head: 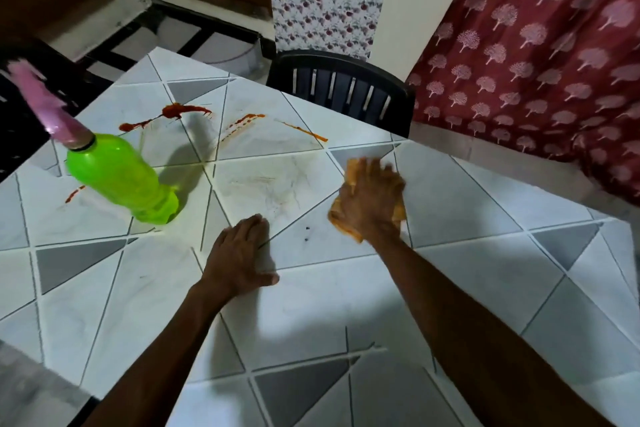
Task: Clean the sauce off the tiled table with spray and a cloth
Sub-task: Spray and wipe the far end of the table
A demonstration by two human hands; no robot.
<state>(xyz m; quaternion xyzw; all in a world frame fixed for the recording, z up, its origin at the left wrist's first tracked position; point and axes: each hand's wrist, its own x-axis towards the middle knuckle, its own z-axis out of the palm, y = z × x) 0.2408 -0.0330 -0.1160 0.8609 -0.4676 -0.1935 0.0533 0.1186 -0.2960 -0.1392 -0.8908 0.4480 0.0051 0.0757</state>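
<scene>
Tiled table (311, 305), nearest. Left hand (242, 253) lies flat on a tile, fingers straight, holding nothing. Right hand (369, 199), at its 2 o'clock, has fingers spread and presses the orange cloth (352, 173) flat. Spray bottle (121, 177) at 10 o'clock: green, standing, contents indiscernible, long axis leaning, pink nozzle (45, 104) toward 11. Sauce streaks (180, 111) beyond it, at 12. Dark chair (343, 87) and red curtain (536, 45) farthest, at 1–2 o'clock.

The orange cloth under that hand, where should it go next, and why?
Probably slide the orange cloth away and leftward, onto the thin orange-red sauce streak. The right hand presses it flat on the white and grey tiled table, just short of that streak, which is the nearest sauce mark. The thicker red smear lies farther left.
</scene>
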